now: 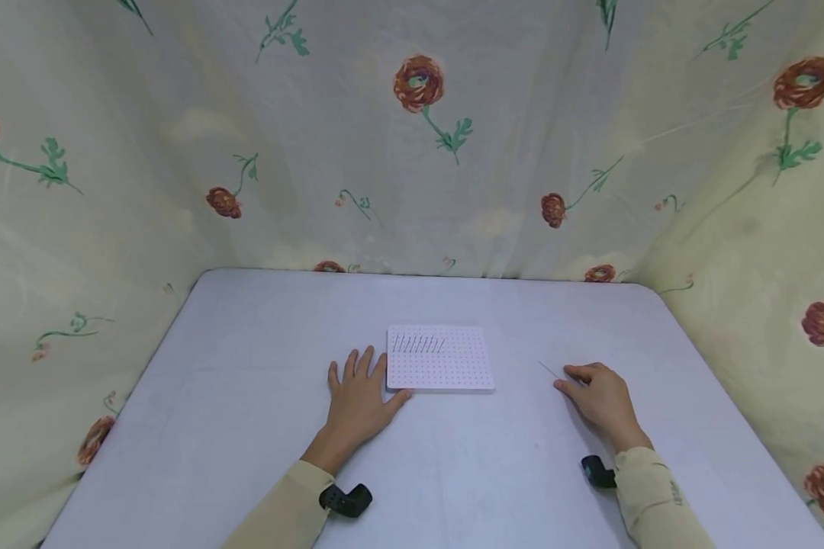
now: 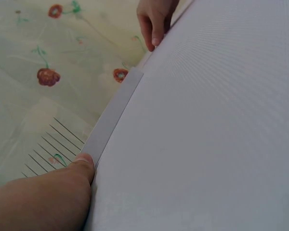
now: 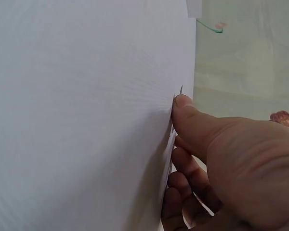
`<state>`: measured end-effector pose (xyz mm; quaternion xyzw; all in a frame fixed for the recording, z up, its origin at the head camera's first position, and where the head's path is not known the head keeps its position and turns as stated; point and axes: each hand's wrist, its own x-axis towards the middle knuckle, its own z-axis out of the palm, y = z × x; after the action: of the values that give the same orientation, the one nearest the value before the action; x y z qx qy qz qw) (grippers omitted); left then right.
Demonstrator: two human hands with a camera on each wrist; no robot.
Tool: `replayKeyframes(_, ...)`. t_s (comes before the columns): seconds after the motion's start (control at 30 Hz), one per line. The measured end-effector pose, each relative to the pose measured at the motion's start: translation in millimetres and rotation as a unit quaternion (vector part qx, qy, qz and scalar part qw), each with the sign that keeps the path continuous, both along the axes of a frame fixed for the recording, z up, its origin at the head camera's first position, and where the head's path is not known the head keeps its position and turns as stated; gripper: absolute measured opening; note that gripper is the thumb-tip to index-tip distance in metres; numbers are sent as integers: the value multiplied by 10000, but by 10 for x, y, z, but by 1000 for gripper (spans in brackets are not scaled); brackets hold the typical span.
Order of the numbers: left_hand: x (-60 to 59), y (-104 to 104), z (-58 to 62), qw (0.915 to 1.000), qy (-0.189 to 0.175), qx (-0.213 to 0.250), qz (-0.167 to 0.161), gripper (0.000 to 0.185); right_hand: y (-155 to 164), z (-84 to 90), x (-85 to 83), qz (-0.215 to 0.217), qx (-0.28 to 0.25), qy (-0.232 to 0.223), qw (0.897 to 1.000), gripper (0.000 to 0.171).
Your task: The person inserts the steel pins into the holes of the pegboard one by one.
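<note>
Fingers of the left hand [image 1: 358, 400] lie straight and spread, palm flat on the pale table [image 1: 247, 427], with the thumb tip touching the near-left corner of the white perforated board [image 1: 446, 366]. From the hand, the board sits at about two o'clock, just beside it. Its left wrist view shows the thumb [image 2: 82, 163] against the board's edge.

Fingers of the right hand [image 1: 600, 400] are curled, and the thumb and forefinger pinch a thin metal pin [image 1: 548, 370], whose free end points toward ten o'clock from the hand, low over the table. In the right wrist view the thumb [image 3: 183, 103] presses at the pin's tip [image 3: 181, 89], the other fingers folded beneath.

On the board, a row of thin pins [image 1: 419, 344] stands slanted along the far-left part, at about eleven o'clock from its middle. The held pin lies at three o'clock from the board, well apart from it.

Flowered cloth [image 1: 412, 152] hangs around the table on three sides. Beige sleeves [image 1: 659, 496] cover both forearms.
</note>
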<state>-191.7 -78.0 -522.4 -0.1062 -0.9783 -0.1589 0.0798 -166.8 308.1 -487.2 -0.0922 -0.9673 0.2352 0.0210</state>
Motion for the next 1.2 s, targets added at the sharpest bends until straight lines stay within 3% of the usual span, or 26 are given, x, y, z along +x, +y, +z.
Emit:
replayKeyframes(0.63, 12, -5, 16, 10000, -50, 74, 22, 83, -40, 60, -57, -257, 28, 12, 9997, 22)
replayKeyframes(0.87, 7, -2, 51, 9999, 68, 69, 33, 82, -50, 100, -75, -102, 125, 147, 9998, 19)
replayKeyframes(1.2, 2, -4, 19, 10000, -6, 30, 21, 82, -40, 33, -94, 17, 228, -101, 9997, 21)
